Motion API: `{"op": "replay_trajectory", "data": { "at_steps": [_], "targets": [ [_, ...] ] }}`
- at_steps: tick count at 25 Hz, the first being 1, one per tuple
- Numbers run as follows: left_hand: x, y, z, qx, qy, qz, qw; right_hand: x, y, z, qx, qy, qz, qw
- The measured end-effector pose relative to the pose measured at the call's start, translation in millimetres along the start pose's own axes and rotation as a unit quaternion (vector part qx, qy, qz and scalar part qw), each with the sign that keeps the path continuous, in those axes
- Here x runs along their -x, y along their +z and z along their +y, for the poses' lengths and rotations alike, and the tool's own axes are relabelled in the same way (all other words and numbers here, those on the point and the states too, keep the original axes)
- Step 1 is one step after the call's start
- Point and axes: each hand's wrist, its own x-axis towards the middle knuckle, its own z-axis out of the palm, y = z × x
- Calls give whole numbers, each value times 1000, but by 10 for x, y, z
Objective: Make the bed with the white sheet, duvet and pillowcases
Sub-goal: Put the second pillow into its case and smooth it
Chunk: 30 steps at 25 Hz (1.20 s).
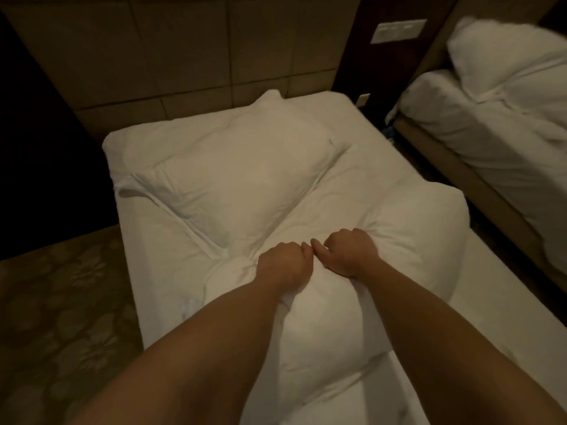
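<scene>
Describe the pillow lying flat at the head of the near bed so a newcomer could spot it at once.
Start at the tan padded panel headboard behind the near white-sheeted bed. Just below it lies the plump white fabric pillow, angled across the mattress. Unlike the bunched white bedding bundle that both hands grip nearer the camera, nothing touches it.

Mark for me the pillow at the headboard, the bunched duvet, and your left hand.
pillow (233, 167): head view, middle of its top face.
bunched duvet (325, 326): head view, bulge between the forearms.
left hand (283, 260): head view, back of the hand, gripping the duvet.
</scene>
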Motion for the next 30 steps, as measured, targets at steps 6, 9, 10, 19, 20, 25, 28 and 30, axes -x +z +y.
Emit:
{"op": "replay_trajectory", "data": {
  "at_steps": [6,9,10,19,20,25,28,30],
  "targets": [
    [1918,-21,1145,-65,108,10,992,2292,-604,388,-36,46,68,996],
    [2975,186,1764,-74,137,38,987,3527,-760,661,-53,57,90,993],
    [3272,310,1948,-84,152,39,984,3896,-750,760,-57,61,102,991],
    [4917,1762,3255,-62,150,-79,984,6397,323,1536,-240,177,122,947],
    [4957,1906,3336,-34,138,-119,983,6568,536,1598,-246,189,120,943],
    [4836,2619,3329,-226,337,17,914,7097,1729,1690,-259,267,126,920],
    [4679,3200,2956,-300,379,-54,874,7166,2296,1535,-248,356,98,896],
    [4661,3506,2807,-306,360,-85,877,7149,2449,1425,-262,420,59,867]
  ]
}}
